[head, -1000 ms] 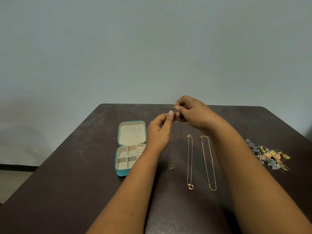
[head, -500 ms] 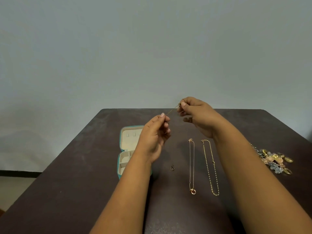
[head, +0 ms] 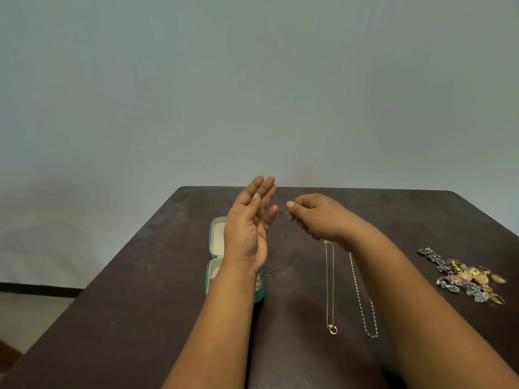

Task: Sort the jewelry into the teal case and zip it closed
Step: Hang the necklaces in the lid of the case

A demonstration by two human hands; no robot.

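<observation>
Two forearms reach out over the dark worktop (head: 140, 318) from the near edge. Nearest on the surface lie two necklaces side by side and apart: a fine rose-gold chain (head: 329, 287) with a ring-shaped pendant at its near end, and just to its right a beaded gold chain (head: 362, 299) whose far end passes under the right forearm. Well off to the right sits a heap of jewelry (head: 466, 276) in blue-grey, pink and gold pieces. Left of the necklaces, a small dark pendant (head: 271, 272) rests on the worktop with a very thin chain (head: 282, 211) rising from it, too faint to trace all the way. Just beside it stands the teal case (head: 209, 276), unzipped with its lid laid back, cream lining showing; the left wrist covers most of it, so I cannot tell what is in the compartments. Further out, the left hand (head: 248, 228) is raised with palm turned inward and fingers straight and spread, holding nothing. The right hand (head: 320, 217) is near it but not touching, thumb and forefinger pinched on the upper end of the thin chain. Behind the worktop is a plain grey wall (head: 252, 80).
</observation>
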